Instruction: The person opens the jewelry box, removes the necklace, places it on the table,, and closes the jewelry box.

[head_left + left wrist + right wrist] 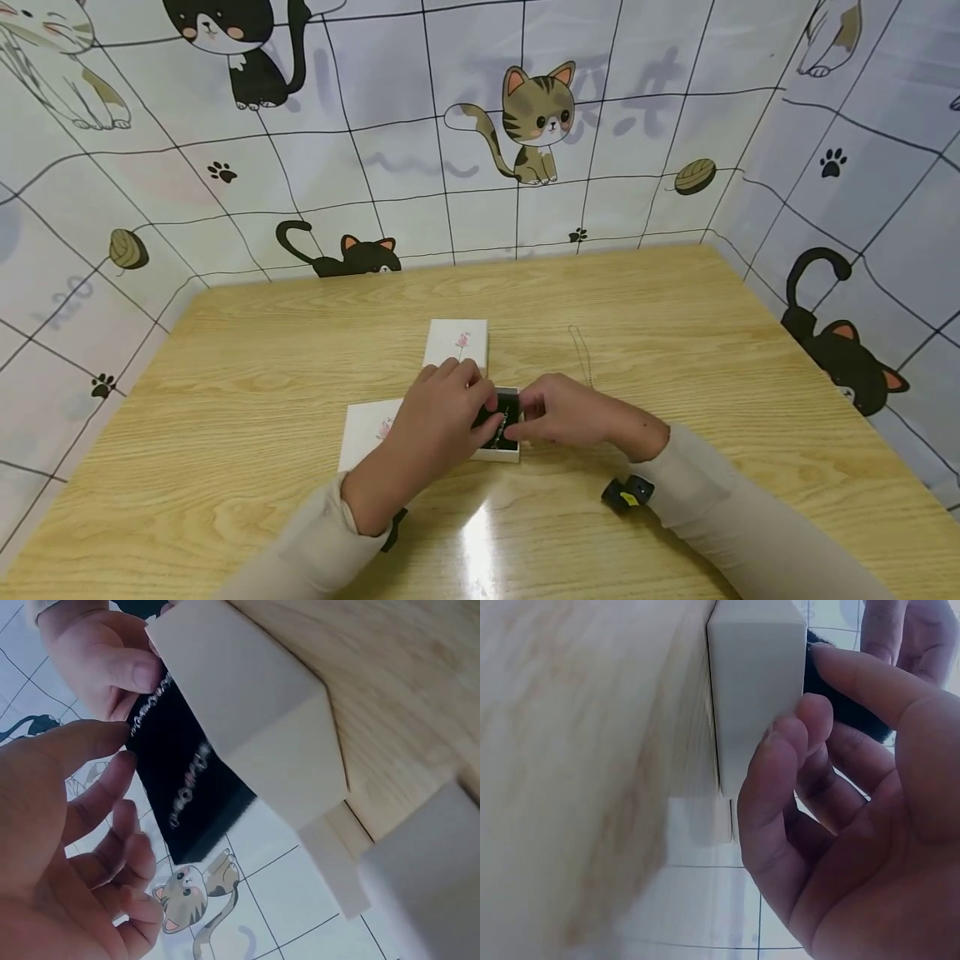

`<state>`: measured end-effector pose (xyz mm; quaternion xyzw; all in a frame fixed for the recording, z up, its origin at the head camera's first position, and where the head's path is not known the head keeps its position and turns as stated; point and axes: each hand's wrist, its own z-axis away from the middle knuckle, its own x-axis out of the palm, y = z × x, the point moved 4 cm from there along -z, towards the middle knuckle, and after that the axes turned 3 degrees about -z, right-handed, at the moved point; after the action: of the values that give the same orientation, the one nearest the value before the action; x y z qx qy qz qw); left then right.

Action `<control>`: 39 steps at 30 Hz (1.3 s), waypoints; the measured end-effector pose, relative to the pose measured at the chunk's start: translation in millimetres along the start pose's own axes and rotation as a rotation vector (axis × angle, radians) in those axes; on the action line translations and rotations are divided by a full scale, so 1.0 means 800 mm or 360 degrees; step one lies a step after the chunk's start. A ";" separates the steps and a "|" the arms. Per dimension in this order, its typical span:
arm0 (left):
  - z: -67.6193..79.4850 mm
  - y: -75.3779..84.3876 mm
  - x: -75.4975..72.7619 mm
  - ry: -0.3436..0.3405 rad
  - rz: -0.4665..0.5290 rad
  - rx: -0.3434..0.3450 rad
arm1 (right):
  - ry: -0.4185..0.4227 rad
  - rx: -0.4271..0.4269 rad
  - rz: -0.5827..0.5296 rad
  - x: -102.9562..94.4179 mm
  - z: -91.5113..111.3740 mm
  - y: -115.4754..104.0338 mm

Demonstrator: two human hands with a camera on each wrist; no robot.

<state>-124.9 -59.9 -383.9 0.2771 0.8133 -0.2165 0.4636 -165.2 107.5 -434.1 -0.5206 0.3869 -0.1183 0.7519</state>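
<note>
A small white box (497,456) stands without a lid on the table, in front of me. A black velvety pad (169,765) sits raised and slanted at its mouth, with a fine beaded bracelet (184,791) draped across it. My left hand (447,410) reaches over the box from the left, pinching the pad's raised edge between thumb and forefinger; its other fingers curl loosely. At the box's right side is my right hand (562,412). Its thumb (847,664) lies at the pad by the rim, while the curled fingers (776,754) grip the outer wall.
Behind the open box lies a white lid or box (456,333) with a pink flower print. Another flower-printed white piece (367,425) is partly under my left arm. A thin chain (579,354) lies to the right. Cat-print cloth (397,158) surrounds the wooden table (285,350).
</note>
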 end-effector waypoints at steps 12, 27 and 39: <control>0.003 0.006 0.006 -0.0192 0.0090 -0.0041 | 0.0053 -0.0046 0.0078 0.006 0.001 -0.009; 0.002 0.008 0.006 -0.0233 0.0079 -0.0152 | 0.0090 -0.0062 0.0160 0.012 -0.001 -0.010; 0.005 0.013 0.000 -0.0002 -0.0054 -0.0105 | 0.0096 -0.0084 0.0244 0.014 -0.001 -0.012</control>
<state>-115.9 -54.5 -386.7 0.2477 0.8243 -0.1976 0.4691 -156.1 96.1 -431.1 -0.5052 0.4509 -0.0659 0.7329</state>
